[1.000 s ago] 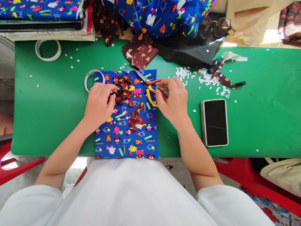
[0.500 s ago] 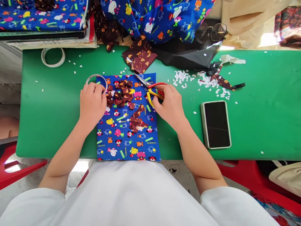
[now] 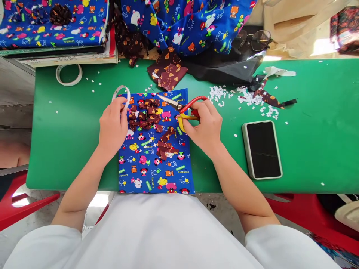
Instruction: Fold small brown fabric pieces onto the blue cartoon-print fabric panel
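Observation:
My left hand [image 3: 113, 127] pinches a narrow white tape roll [image 3: 128, 97], tilted up on edge over the upper left corner of a blue printed cloth [image 3: 143, 179]. Red-and-yellow-handled scissors [image 3: 178, 107] are gripped in my right hand [image 3: 206, 125], above the cloth's right side. Their blades point left and the handles are spread apart. Between my hands, small cut brown fabric pieces [image 3: 150, 118] lie bunched on the cloth. Lower down lie flatter brown strips [image 3: 166, 149] with a few white bits.
A second tape roll [image 3: 79, 76] lies at the upper left of the green table [image 3: 73, 123]. White paper bits [image 3: 248, 96] are scattered right of centre. A phone [image 3: 262, 149] lies at right. Brown fabric [image 3: 171, 71], a black bag [image 3: 218, 69] and glasses [image 3: 260, 40] are along the back.
My left hand has tipped the tape roll more upright. The scissors' handles have spread wider as my right hand shifted slightly right. The whole view has shifted a little.

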A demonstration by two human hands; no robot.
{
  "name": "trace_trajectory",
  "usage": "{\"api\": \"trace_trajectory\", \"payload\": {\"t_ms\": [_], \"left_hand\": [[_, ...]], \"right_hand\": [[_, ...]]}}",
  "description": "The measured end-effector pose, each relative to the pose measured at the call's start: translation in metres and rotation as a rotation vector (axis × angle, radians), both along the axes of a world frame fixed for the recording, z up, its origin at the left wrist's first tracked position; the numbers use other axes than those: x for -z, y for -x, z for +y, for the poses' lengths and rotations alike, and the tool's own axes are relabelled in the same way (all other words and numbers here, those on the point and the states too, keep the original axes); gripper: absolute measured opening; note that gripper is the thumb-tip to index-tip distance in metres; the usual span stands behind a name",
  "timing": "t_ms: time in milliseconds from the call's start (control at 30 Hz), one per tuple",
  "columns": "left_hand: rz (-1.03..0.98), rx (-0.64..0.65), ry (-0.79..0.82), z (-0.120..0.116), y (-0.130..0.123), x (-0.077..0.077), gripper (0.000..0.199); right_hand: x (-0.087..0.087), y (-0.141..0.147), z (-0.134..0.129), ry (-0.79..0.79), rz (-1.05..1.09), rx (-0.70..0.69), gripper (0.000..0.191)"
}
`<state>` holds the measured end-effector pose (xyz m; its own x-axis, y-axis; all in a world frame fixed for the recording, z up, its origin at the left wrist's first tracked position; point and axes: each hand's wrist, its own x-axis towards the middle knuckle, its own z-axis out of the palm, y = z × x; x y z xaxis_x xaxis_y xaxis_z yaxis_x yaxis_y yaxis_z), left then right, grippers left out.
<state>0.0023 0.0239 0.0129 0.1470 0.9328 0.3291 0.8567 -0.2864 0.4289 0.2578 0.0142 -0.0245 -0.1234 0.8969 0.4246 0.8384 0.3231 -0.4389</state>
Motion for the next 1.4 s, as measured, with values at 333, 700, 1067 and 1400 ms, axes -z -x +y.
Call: {"api": "trace_trajectory", "payload": {"t_ms": [333, 700, 1067, 1400], "left_hand": [[-0.154, 0.062, -0.066, -0.008, -0.01, -0.008, 0.016], [-0.27, 0.214, -0.084, -0.022, -0.019, -0.008, 0.009], [-0.463, 0.187, 0.116, -0.026, -0.021, -0.007, 0.015], [-0.537, 0.172, 0.215, -0.025, -0.021, -0.006, 0.021]], "right_hand": [[-0.01, 0.007, -0.008, -0.031, -0.06, -0.159, 0.018], [-0.01, 0.014, -0.013, -0.029, -0.081, -0.147, 0.025], [-0.007, 0.008, -0.01, -0.043, -0.125, -0.224, 0.021], [-0.008, 0.006, -0.008, -0.07, -0.217, -0.213, 0.031]]}}
